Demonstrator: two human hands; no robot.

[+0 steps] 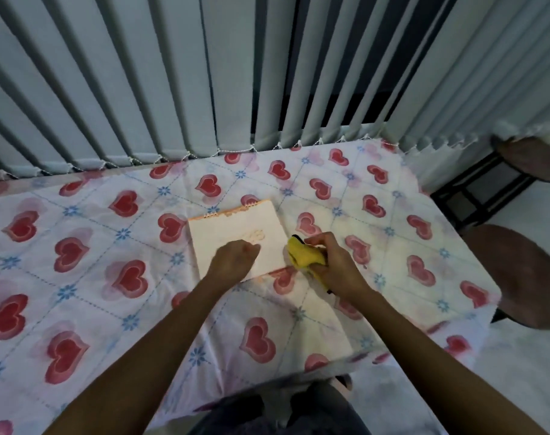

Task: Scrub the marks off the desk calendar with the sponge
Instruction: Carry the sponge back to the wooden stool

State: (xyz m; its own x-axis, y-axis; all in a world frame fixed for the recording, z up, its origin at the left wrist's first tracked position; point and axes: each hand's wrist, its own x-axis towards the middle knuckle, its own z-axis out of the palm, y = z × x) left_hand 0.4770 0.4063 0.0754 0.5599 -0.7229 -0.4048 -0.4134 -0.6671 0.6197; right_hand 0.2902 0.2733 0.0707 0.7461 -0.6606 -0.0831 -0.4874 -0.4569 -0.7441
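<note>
Pale spiral-bound desk calendar (pixel 236 237) flat on heart-patterned tabletop (pixel 79 246), left hand (pixel 234 259) resting on it with fingers curled closed, right hand (pixel 333 265) fingers gripping crumpled yellow sponge (pixel 303 254) just beside calendar's right edge

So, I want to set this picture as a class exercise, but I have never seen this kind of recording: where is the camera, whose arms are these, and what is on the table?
There is no machine here. The single picture comes from a camera worn on a person's head, looking down, so the two bare arms are the wearer's own. A table covered by a heart-patterned cloth stands in front of window blinds. On it lies a spiral-bound desk calendar, flat, with faint marks near its middle. The left hand rests on the calendar, apparently steadying it. The right hand grips a yellow sponge just beside the calendar's right edge. Brown stools stand on the right.
</note>
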